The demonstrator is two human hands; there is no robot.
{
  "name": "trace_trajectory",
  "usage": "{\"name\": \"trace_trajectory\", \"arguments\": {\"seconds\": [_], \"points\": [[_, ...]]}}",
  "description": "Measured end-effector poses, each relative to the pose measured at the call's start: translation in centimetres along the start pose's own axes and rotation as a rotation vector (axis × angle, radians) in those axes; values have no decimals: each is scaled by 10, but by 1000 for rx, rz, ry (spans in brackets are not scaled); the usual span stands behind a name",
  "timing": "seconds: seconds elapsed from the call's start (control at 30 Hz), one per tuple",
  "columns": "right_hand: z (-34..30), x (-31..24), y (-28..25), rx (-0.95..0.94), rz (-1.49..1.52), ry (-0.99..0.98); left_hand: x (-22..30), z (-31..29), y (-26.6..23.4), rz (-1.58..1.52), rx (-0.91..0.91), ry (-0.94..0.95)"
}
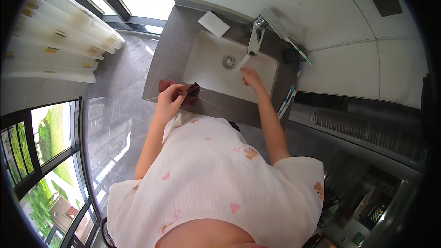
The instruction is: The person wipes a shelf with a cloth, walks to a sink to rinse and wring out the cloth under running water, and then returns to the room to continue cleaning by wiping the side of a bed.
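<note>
Beside rectangular sink (201,62), crumpled cloth (191,99)

Daylit room, dark-framed glass windows (51,133).
Glossy grey tiled floor (110,115) reflects light; white yellow-patterned fabric curtain (59,39) hangs left; white veined wall (333,18) right.

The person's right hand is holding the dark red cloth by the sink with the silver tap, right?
Not quite: it's the left hand that holds the dark red cloth by the sink with the silver tap. The head view shows it; the right hand is apart from the cloth.
</note>
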State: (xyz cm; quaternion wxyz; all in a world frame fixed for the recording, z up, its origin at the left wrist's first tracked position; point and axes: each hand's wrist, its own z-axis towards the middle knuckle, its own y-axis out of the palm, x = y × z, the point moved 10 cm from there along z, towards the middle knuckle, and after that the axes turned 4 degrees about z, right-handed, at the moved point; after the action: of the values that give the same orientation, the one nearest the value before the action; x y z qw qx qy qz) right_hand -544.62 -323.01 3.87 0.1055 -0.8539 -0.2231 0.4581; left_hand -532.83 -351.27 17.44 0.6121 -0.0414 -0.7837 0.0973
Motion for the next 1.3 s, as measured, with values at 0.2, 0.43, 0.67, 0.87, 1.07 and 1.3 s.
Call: {"name": "trace_trajectory", "arguments": {"seconds": [0.2,0.43,0.67,0.87,1.07,1.3], "points": [[10,36,66,-148,-64,184,6,-1,1,14,-5,17],[-49,-87,104,-399,411,-162,53,25,13,-91,-74,135],[-97,-138,58,-326,410,-545,94,73,68,-107,-306,202],[-66,-74,13,-8,388,-398,103,78,89,139,-553,211],[-78,-96,-19,324,-160,-666,112,72,92,589,-547,499],[-78,-89,42,45,-24,-868,144,55,87,512,-611,515]]}}
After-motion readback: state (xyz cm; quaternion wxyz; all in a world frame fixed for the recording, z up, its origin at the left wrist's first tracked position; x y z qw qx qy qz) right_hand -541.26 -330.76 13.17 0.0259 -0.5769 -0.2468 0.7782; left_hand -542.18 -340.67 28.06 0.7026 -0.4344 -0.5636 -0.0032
